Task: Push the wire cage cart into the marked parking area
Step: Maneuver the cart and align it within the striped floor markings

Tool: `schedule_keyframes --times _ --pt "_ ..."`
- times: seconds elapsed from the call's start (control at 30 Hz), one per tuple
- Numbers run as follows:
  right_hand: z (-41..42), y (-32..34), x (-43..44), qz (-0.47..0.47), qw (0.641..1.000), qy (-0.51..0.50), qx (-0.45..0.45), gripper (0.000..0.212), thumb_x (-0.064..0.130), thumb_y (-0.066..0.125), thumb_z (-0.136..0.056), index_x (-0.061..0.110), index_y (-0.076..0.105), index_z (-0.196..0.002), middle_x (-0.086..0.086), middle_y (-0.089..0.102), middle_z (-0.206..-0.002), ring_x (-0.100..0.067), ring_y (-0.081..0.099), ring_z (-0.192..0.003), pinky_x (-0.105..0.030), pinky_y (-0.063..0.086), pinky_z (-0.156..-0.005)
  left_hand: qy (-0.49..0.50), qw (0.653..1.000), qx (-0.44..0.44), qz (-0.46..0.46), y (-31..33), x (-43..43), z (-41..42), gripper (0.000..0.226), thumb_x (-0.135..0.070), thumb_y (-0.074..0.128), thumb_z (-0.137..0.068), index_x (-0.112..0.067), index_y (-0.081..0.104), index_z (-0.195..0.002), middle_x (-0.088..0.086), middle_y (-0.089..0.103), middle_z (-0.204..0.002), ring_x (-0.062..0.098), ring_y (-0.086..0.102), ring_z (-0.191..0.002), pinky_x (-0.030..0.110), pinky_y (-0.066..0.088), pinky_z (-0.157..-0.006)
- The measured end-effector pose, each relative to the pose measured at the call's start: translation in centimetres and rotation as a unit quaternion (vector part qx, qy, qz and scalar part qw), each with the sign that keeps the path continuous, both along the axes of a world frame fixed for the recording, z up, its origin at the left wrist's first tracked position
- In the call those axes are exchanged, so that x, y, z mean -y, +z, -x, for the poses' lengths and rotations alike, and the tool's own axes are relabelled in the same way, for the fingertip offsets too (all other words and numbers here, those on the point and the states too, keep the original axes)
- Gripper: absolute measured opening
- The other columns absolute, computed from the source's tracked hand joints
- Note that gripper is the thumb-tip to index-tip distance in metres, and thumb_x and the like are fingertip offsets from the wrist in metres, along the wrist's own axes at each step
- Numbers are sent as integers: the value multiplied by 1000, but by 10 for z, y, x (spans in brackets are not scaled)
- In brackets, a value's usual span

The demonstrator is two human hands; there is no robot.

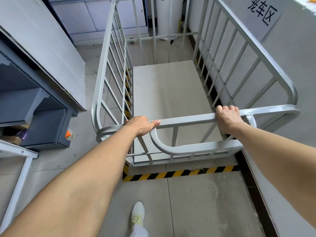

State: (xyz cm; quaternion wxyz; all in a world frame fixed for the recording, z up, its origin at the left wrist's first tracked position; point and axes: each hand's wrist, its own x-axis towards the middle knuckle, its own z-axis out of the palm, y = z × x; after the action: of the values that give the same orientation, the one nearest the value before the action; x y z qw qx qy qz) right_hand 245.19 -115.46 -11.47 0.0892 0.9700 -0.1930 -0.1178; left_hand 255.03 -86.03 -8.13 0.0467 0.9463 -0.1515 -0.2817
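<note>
The left hand (140,125) and the right hand (228,117) are both gripping the near top rail (188,119) of the wire cage cart (168,93), fingers curling over it, one toward each corner. Below the grip, the cart's near edge is sitting just beyond the striped tape (179,173). I am judging the cart nearly parked; perhaps only a small straightening is remaining.

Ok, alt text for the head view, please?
A person's left-hand grip and right-hand grip clasp the near top rail of an empty wire cage cart, standing inside yellow-black floor tape beside a wall sign. Grey shelving stands left.
</note>
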Motion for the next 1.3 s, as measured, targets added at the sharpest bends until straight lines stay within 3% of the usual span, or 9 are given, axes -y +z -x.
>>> schedule_keyframes --times 0.2,0.33,0.5,0.77,0.9,1.03,1.3 --pt "1 0 -4 -4 1000 -1 10 37 2 53 -78 5 44 -114 -17 55 -118 -37 47 -115 -41 32 -103 -27 998 -44 46 -3 -16 -5 50 -62 33 -93 -16 53 -97 10 62 -111 31 56 -105 41 43 -93" --pt "2 1 -5 -3 1000 -8 11 37 3 54 -80 5 44 -115 -17 55 -120 -37 46 -117 -41 31 -105 -29 998 0 51 -2 -15 6 49 -54 29 -98 -14 55 -110 10 59 -121 32 48 -121 47 29 -106" --pt "3 4 -11 1 1000 -18 10 41 4 53 -81 6 43 -120 -16 53 -126 -36 44 -123 -40 27 -110 -32 997 62 39 -8 -9 16 48 -47 29 -100 -15 50 -131 10 51 -139 29 41 -132 41 19 -113" --pt "10 5 -30 -43 999 5 23 42 26 58 -90 10 43 -127 -11 47 -132 -30 36 -132 -42 14 -118 -19 995 92 41 -13 -3 28 45 -40 27 -102 -12 48 -131 10 50 -138 29 41 -132 39 18 -115" --pt "10 8 -43 -67 997 27 36 40 25 57 -92 9 45 -127 -11 49 -131 -29 37 -132 -40 19 -118 -31 996 63 47 -8 -7 26 45 -38 29 -102 -14 44 -136 9 47 -143 28 38 -136 39 17 -116" --pt "9 10 -48 -75 994 36 64 23 17 49 -96 5 53 -114 -15 56 -122 -31 45 -123 -35 31 -107 -32 997 42 50 2 -24 18 41 -31 34 -102 -17 43 -140 11 46 -144 30 38 -136 40 21 -115" --pt "4 8 -50 -79 994 4 82 19 2 45 -92 3 58 -106 -18 62 -111 -34 52 -111 -35 35 -102 -5 993 97 64 0 -22 20 26 -16 46 -99 -16 61 -119 10 61 -123 30 48 -122 37 33 -103"
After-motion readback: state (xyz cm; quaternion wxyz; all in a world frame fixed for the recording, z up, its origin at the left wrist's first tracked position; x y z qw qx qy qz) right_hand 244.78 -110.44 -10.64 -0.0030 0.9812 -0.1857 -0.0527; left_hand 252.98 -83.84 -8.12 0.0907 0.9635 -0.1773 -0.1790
